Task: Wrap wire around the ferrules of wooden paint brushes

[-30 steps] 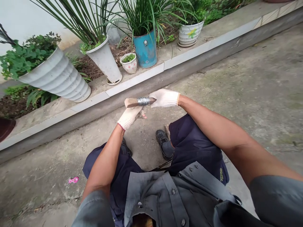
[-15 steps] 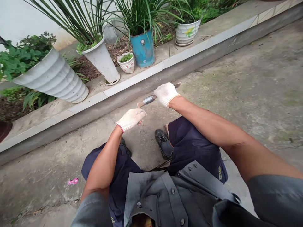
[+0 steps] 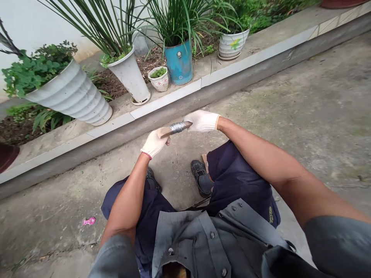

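A short wooden stick [image 3: 165,132] wound with silvery wire [image 3: 177,127] is held up between both hands, above the concrete ground. My left hand [image 3: 153,143], in a white knit glove, has its fingers closed at the stick's near-left end, which overlaps the glove. At the other end, my right hand [image 3: 203,120], also gloved in white, closes its fingers around the stick's darker tip. The wire coil sits between the two hands. Any loose strand of wire is too fine to make out.
A tiled ledge [image 3: 166,101] runs diagonally ahead, bearing a ribbed white pot [image 3: 74,98], a tall white pot [image 3: 130,79], a small patterned pot [image 3: 160,82], a blue bucket [image 3: 179,65] and another white pot [image 3: 232,44]. A pink object [image 3: 89,221] lies on the ground at left.
My right hand has turned and lowered slightly, bringing the wire-wound stick down to my left hand. Earlier the stick was apart from the left hand and stuck out beyond the right.
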Tool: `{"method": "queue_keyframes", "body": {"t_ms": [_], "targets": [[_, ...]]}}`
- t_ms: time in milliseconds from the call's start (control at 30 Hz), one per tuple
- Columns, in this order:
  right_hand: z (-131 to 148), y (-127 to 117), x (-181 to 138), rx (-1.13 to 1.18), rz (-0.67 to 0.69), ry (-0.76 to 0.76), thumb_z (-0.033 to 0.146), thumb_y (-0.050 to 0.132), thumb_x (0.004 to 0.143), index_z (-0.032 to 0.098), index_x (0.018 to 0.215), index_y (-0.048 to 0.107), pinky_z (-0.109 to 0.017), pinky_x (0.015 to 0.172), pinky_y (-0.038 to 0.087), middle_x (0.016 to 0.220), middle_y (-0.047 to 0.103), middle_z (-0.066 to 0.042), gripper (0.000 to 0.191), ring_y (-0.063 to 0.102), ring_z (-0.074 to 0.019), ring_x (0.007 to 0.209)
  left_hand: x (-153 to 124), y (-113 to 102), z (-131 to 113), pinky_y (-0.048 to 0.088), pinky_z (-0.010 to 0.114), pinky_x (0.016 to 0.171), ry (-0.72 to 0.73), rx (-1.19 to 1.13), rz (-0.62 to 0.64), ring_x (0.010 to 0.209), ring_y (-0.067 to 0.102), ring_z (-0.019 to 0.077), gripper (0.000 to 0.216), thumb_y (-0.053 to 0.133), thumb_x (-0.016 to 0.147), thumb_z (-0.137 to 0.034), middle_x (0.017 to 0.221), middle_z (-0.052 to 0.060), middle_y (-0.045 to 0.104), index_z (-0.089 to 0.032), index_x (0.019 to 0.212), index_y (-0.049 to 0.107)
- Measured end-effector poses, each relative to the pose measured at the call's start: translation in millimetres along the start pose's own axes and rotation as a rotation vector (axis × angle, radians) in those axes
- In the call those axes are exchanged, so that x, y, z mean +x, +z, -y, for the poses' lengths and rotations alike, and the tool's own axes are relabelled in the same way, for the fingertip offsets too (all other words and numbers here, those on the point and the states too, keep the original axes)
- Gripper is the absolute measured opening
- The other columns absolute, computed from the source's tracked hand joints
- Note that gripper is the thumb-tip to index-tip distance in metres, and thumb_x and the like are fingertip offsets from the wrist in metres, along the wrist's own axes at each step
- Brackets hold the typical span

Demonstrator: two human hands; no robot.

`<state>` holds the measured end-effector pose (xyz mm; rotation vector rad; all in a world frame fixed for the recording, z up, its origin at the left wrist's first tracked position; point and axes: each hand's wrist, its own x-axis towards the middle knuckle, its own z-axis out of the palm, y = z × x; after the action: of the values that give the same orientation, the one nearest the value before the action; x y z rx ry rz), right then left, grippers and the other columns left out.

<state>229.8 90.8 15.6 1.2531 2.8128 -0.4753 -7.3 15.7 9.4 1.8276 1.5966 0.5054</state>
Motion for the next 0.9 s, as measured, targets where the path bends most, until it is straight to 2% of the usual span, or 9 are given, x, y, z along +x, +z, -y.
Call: {"method": "queue_keyframes", "body": {"t_ms": [100, 200, 333, 467, 567, 667, 767, 900], "targets": [[-2.8, -1.5, 3.6, 0.023, -0.105, 0.112, 0.035, 0.058, 0.082, 0.02, 0.101, 0.072, -0.026, 0.063, 0.035, 0.089, 0.074, -0.006, 0.028, 0.063, -0.0186, 0.076, -3.9, 20.0, -7.1, 0.049, 0.026, 0.073, -0.007, -0.119, 0.045, 0.069, 0.065, 0.0168, 0.033, 0.046, 0.094, -0.043, 0.07, 0.003, 0.069, -0.019, 0.084, 0.067], [-9.6, 2.3, 8.2, -0.004, -0.185, 0.239, 0.032, 0.055, 0.085, 0.019, 0.106, 0.073, -0.028, 0.065, 0.037, 0.095, 0.075, -0.011, 0.03, 0.066, -0.0224, 0.082, -9.9, 30.3, -15.4, 0.051, 0.026, 0.077, 0.052, -0.122, 0.114, 0.076, 0.067, 0.0172, 0.037, 0.045, 0.095, -0.044, 0.075, 0.003, 0.072, -0.02, 0.079, 0.067], [-14.7, 5.7, 11.2, -0.101, -0.214, 0.323, 0.022, 0.055, 0.085, 0.015, 0.111, 0.074, -0.033, 0.073, 0.043, 0.102, 0.075, -0.019, 0.033, 0.069, -0.0281, 0.09, -16.2, 29.2, -22.0, 0.049, 0.026, 0.074, 0.062, -0.069, 0.188, 0.073, 0.067, 0.0171, 0.038, 0.045, 0.096, -0.045, 0.073, 0.002, 0.073, -0.021, 0.08, 0.07], [-11.6, 2.2, 9.4, -0.257, -0.193, 0.357, 0.015, 0.053, 0.085, 0.009, 0.105, 0.075, -0.039, 0.082, 0.044, 0.102, 0.073, -0.025, 0.03, 0.069, -0.0319, 0.098, -17.6, 26.3, -22.5, 0.046, 0.026, 0.069, 0.075, 0.0, 0.268, 0.072, 0.066, 0.0175, 0.034, 0.049, 0.093, -0.044, 0.072, 0.0, 0.073, -0.021, 0.085, 0.073], [-9.5, 2.6, 6.9, -0.349, -0.064, 0.305, 0.013, 0.052, 0.086, 0.008, 0.099, 0.076, -0.04, 0.086, 0.041, 0.101, 0.073, -0.025, 0.028, 0.067, -0.0312, 0.102, -14.0, 20.9, -19.3, 0.043, 0.025, 0.063, 0.042, 0.038, 0.213, 0.067, 0.063, 0.0169, 0.034, 0.049, 0.093, -0.045, 0.068, -0.001, 0.072, -0.021, 0.084, 0.072], [-9.8, 8.0, 3.0, -0.364, 0.056, 0.161, 0.013, 0.055, 0.084, 0.011, 0.098, 0.076, -0.038, 0.087, 0.04, 0.102, 0.074, -0.021, 0.026, 0.065, -0.0283, 0.102, -7.4, 10.8, -13.0, 0.042, 0.026, 0.062, -0.004, 0.067, 0.079, 0.063, 0.061, 0.0166, 0.034, 0.048, 0.092, -0.042, 0.063, -0.001, 0.068, -0.021, 0.082, 0.072], [-11.7, 12.4, -2.2, -0.294, 0.159, 0.018, 0.013, 0.06, 0.077, 0.017, 0.099, 0.076, -0.034, 0.08, 0.039, 0.098, 0.075, -0.014, 0.027, 0.066, -0.0239, 0.091, -1.7, 3.5, -5.0, 0.042, 0.027, 0.063, -0.042, 0.091, -0.008, 0.062, 0.06, 0.0165, 0.032, 0.048, 0.091, -0.039, 0.061, -0.001, 0.066, -0.02, 0.077, 0.07], [-13.1, 9.0, -8.2, -0.122, 0.247, -0.075, 0.017, 0.06, 0.073, 0.022, 0.095, 0.075, -0.029, 0.066, 0.035, 0.084, 0.073, -0.004, 0.027, 0.06, -0.0175, 0.072, 1.5, 6.5, 1.8, 0.043, 0.026, 0.062, -0.015, 0.07, 0.0, 0.065, 0.059, 0.0163, 0.033, 0.05, 0.09, -0.042, 0.065, -0.001, 0.066, -0.019, 0.076, 0.069]]}}
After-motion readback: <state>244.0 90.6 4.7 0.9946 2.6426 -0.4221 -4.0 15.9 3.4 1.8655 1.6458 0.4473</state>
